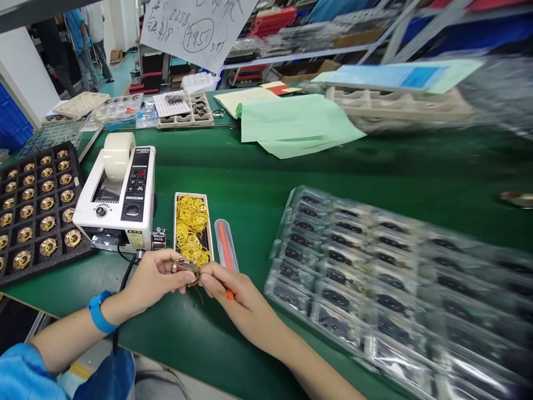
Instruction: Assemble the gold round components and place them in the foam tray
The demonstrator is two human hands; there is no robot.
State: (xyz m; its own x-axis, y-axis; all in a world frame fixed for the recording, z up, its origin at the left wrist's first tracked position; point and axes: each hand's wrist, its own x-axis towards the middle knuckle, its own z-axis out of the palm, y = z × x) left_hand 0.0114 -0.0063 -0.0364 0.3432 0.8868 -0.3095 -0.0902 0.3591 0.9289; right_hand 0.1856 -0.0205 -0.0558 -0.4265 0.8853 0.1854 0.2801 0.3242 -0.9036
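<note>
My left hand (156, 278) and my right hand (233, 291) meet above the green table's near edge, both pinched on one small round copper coil part (188, 270). A blue band sits on my left wrist. Just behind the hands lies a narrow box of yellow rubber bands (191, 229). An orange pen in a clear case (225, 244) lies right of the box, partly under my right hand. A white tape dispenser (120, 194) with a roll of tape stands to the left.
A black tray of gold coil parts (37, 205) fills the left side. A large clear blister tray with dark parts (387, 283) covers the right. Green paper sheets (291, 125), beige trays and shelves lie at the back. People stand far left.
</note>
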